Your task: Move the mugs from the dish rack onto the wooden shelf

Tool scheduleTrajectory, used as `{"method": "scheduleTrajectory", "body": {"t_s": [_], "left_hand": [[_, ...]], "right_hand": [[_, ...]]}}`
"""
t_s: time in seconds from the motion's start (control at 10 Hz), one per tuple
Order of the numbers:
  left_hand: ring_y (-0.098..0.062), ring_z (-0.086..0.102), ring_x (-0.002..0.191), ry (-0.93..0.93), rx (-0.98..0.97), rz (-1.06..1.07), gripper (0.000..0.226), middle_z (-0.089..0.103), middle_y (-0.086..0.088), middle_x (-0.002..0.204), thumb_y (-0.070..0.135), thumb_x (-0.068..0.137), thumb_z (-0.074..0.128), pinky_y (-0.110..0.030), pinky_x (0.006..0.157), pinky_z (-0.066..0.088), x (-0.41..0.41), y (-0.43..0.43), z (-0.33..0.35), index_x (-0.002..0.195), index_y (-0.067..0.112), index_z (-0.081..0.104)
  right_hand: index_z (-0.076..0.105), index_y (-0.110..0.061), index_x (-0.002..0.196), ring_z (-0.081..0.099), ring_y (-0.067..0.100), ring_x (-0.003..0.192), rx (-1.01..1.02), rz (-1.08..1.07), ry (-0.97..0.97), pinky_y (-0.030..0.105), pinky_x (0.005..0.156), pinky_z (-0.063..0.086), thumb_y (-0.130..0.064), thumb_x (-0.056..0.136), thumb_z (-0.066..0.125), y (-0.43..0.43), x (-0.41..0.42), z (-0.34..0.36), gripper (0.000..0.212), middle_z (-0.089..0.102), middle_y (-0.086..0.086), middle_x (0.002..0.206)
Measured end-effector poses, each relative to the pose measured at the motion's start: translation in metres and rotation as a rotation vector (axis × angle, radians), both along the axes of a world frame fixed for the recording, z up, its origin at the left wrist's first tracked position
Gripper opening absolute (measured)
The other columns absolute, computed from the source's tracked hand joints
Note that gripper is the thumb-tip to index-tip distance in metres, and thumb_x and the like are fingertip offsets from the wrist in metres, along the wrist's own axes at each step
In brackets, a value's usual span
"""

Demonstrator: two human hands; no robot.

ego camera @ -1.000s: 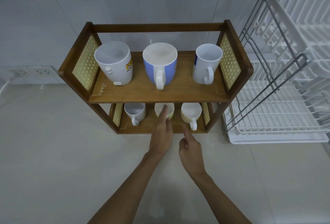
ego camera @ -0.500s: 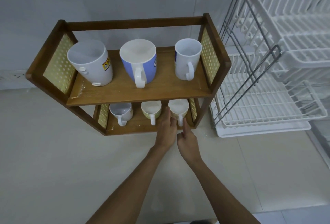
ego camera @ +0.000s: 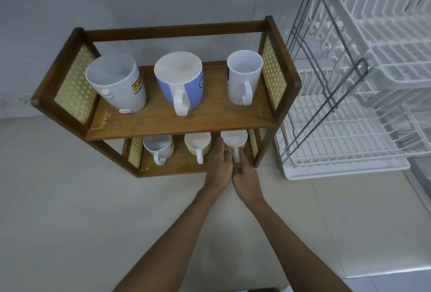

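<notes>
The wooden shelf (ego camera: pixel 186 124) stands on the counter against the wall. Its top tier holds a white mug with a yellow label (ego camera: pixel 116 86), a blue mug (ego camera: pixel 179 82) and a white mug (ego camera: pixel 243 75). On the lower tier sit a small white mug (ego camera: pixel 158 148), a green-patterned mug (ego camera: pixel 198 145) and a cream mug (ego camera: pixel 234 139) at the right end. My left hand (ego camera: pixel 219 168) lies flat against the cream mug's left side. My right hand (ego camera: pixel 247 177) pinches its handle. The white dish rack (ego camera: pixel 349 142) to the right holds no mugs.
The rack's metal frame (ego camera: pixel 326 77) leans close to the shelf's right post. A wall outlet strip (ego camera: pixel 14 103) sits at the far left. Pale counter (ego camera: pixel 70 210) stretches in front of the shelf, with its front edge at the lower right.
Both hands moved from the middle of the lower tier to the right-hand cream mug and now touch it. The view shifted, so the shelf sits lower in frame.
</notes>
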State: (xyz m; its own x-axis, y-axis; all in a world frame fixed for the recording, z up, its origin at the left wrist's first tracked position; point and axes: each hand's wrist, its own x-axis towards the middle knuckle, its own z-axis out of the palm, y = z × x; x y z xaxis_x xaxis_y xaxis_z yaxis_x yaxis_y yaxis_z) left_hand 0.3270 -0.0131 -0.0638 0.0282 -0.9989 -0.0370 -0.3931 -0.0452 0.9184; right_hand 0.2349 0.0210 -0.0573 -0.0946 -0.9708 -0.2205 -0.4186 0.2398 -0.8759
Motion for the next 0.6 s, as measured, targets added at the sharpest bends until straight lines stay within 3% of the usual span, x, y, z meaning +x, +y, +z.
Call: {"method": "scheduleTrajectory", "body": {"t_s": [0.2,0.4,0.5,0.6], "left_hand": [[0.041,0.030,0.106,-0.004,-0.010,0.011,0.032,0.036,0.041,0.117,0.017,0.108,0.043,0.011,0.086,0.023,-0.001,-0.001,0.004,0.132,0.038,0.035],[0.042,0.029,0.105,0.018,0.030,0.001,0.036,0.036,0.041,0.118,0.023,0.108,0.043,0.012,0.084,0.023,0.001,0.000,0.003,0.142,0.032,0.038],[0.022,0.042,0.121,0.044,-0.006,-0.020,0.031,0.051,0.028,0.130,0.029,0.107,0.046,-0.002,0.100,0.031,0.001,0.001,0.007,0.136,0.039,0.041],[0.000,0.047,0.134,0.130,-0.047,-0.068,0.041,0.054,0.014,0.144,0.031,0.105,0.050,-0.021,0.109,0.039,0.002,0.014,0.008,0.146,0.034,0.042]], "right_hand": [[0.028,-0.023,0.162,0.068,0.029,0.113,-0.003,-0.005,-0.005,0.036,0.095,0.054,-0.013,0.105,0.045,-0.003,-0.001,0.006,0.060,0.068,0.014,0.134],[0.027,-0.021,0.162,0.069,0.030,0.112,-0.001,0.000,0.019,0.031,0.090,0.053,-0.012,0.105,0.045,-0.002,0.000,0.006,0.060,0.068,0.015,0.133],[0.028,-0.020,0.161,0.070,0.029,0.109,-0.017,0.017,0.034,0.034,0.089,0.055,-0.013,0.105,0.046,-0.003,-0.002,0.005,0.060,0.070,0.014,0.129],[0.036,-0.019,0.157,0.071,0.024,0.109,-0.096,0.046,0.031,0.032,0.089,0.057,-0.013,0.104,0.050,0.002,-0.004,0.008,0.055,0.071,0.008,0.128]]}}
